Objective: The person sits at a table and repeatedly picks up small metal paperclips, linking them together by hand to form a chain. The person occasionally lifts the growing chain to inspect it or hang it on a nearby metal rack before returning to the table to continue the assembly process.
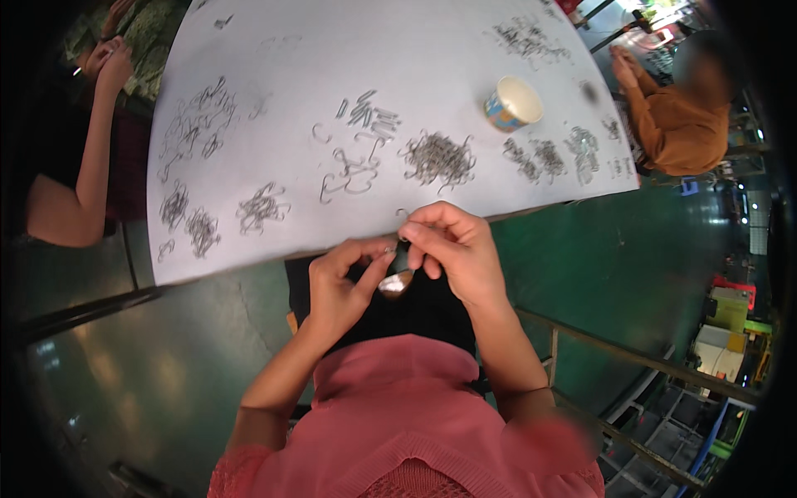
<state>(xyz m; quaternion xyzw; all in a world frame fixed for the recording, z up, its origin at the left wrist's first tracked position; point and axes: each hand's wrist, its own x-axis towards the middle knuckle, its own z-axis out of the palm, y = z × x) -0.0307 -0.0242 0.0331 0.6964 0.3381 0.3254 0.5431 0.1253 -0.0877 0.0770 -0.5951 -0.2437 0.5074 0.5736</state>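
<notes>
Just off the near edge of the table, my left hand [344, 278] and my right hand [457, 249] are close together. Thumb and forefinger of each are pinched; a tiny glint of metal shows at the fingertips, too small to name. Below the fingers, a shiny rounded thing [395, 284] shows against my dark lap; its kind is unclear. Nearest on the table lie a dense heap of bent wire hooks [438, 158], several loose wire hooks [353, 176] and a group of short straight metal pieces [374, 116].
On the white tabletop [307, 66] stands a paper cup [513, 104]. More wire heaps [261, 207] lie left, with small metal piles [546, 158] right. One person [685, 116] sits at the far right; another person's arm [91, 158] is at left. A metal rail [639, 357] runs at lower right.
</notes>
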